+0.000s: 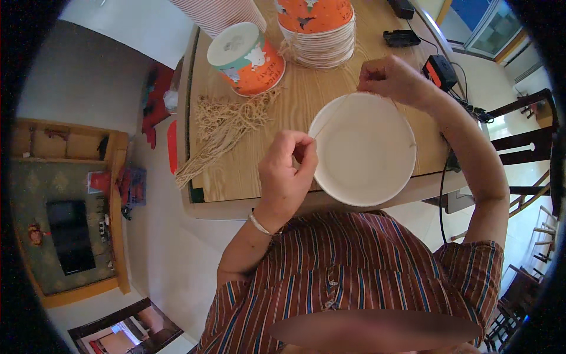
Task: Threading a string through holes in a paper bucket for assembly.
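Observation:
A white-lined paper bucket [362, 154] rests against the table's near edge, its round mouth turned up toward me. Left of its rim, my left hand [288, 171] is closed in a pinch on a thin piece of twine [331, 120]. That twine crosses the upper left of the mouth toward the far rim. There my right hand [396, 82] is also closed, fingertips pressed together just above the rim. What those fingers hold is too small and blurred to tell. A small knot shows on the bucket's right inner wall.
Loose tan twine [233, 127] lies in a bundle on the wooden table [318, 85]. Beyond it stand an upside-down orange and green bucket [250, 65], a nested bucket stack [318, 41] and a tall striped stack [221, 15]. Black devices with cables [439, 72] sit at right.

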`<action>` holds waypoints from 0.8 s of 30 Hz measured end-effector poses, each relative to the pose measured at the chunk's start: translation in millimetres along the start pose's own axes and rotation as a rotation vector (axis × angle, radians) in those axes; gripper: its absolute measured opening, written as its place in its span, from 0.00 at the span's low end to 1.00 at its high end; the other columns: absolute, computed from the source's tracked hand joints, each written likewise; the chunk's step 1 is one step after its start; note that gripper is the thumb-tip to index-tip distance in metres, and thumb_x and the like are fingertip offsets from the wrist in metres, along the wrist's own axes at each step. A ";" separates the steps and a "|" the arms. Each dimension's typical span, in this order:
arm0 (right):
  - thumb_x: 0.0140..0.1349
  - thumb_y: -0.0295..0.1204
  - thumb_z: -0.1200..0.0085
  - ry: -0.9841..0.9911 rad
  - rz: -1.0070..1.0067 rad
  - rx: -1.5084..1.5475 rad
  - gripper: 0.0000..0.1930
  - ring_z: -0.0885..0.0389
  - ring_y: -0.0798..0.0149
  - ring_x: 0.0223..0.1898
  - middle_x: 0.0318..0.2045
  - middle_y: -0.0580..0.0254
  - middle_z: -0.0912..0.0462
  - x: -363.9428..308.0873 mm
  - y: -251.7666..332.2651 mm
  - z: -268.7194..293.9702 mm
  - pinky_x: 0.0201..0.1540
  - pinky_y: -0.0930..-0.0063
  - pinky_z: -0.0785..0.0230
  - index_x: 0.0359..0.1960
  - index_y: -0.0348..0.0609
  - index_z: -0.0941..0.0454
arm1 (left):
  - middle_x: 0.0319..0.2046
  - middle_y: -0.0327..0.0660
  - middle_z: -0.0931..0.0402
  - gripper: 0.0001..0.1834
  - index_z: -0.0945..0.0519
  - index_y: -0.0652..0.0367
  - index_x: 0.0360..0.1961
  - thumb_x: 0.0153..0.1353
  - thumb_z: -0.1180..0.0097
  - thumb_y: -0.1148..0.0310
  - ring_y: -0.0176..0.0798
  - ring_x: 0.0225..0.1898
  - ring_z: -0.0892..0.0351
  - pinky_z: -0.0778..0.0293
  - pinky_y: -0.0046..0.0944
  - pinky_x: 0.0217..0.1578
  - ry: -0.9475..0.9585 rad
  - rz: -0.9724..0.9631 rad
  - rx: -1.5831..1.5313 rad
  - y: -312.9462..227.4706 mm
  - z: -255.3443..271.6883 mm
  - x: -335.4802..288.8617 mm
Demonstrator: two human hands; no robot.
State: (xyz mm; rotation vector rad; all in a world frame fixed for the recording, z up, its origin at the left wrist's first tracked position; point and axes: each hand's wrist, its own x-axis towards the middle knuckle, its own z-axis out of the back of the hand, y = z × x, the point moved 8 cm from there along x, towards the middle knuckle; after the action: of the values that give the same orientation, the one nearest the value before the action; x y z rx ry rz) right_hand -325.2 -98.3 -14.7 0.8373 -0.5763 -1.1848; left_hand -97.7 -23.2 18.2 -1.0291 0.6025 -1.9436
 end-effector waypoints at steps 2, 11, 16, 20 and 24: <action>0.61 0.28 0.44 0.066 -0.088 0.066 0.06 0.30 0.79 0.25 0.22 0.72 0.24 -2.0 -6.9 -16.4 0.26 0.80 0.35 0.29 0.39 0.23 | 0.26 0.40 0.26 0.06 0.26 0.61 0.34 0.57 0.42 0.79 0.33 0.24 0.24 0.27 0.34 0.28 -0.009 -0.003 -0.026 2.7 2.7 -1.8; 0.64 0.31 0.45 0.223 -0.141 0.310 0.08 0.27 0.76 0.29 0.26 0.72 0.21 -18.7 -32.6 -49.0 0.32 0.76 0.32 0.31 0.39 0.21 | 0.33 0.35 0.25 0.05 0.26 0.62 0.41 0.64 0.47 0.75 0.25 0.34 0.28 0.29 0.28 0.36 0.024 0.283 -0.361 25.9 -6.1 -12.4; 0.63 0.31 0.43 -0.105 -0.019 0.134 0.09 0.32 0.79 0.27 0.23 0.75 0.26 -29.0 -25.0 -17.8 0.29 0.79 0.36 0.29 0.40 0.26 | 0.30 0.37 0.23 0.09 0.25 0.62 0.45 0.63 0.48 0.77 0.27 0.29 0.26 0.28 0.29 0.31 -0.015 0.203 -0.332 25.5 -7.9 -14.9; 0.61 0.33 0.40 -0.184 -0.082 0.040 0.12 0.32 0.77 0.24 0.24 0.70 0.26 -65.0 36.0 14.2 0.29 0.78 0.35 0.29 0.40 0.30 | 0.33 0.36 0.24 0.09 0.26 0.63 0.46 0.65 0.49 0.77 0.25 0.34 0.26 0.28 0.28 0.36 -0.045 0.183 -0.227 24.0 -8.1 -20.8; 0.55 0.37 0.35 -0.018 -0.039 -0.448 0.20 0.20 0.54 0.26 0.27 0.52 0.23 -103.9 70.9 -2.6 0.30 0.62 0.30 0.39 0.40 0.34 | 0.33 0.37 0.23 0.10 0.26 0.63 0.46 0.64 0.48 0.78 0.25 0.33 0.25 0.27 0.28 0.36 -0.027 0.228 -0.186 20.3 -9.9 -17.9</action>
State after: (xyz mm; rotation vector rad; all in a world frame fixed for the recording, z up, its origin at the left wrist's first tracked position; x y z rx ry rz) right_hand -313.8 11.9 45.1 0.4569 -0.2906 -1.2945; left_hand -91.2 -18.7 -9.5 -1.0495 0.8600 -1.6956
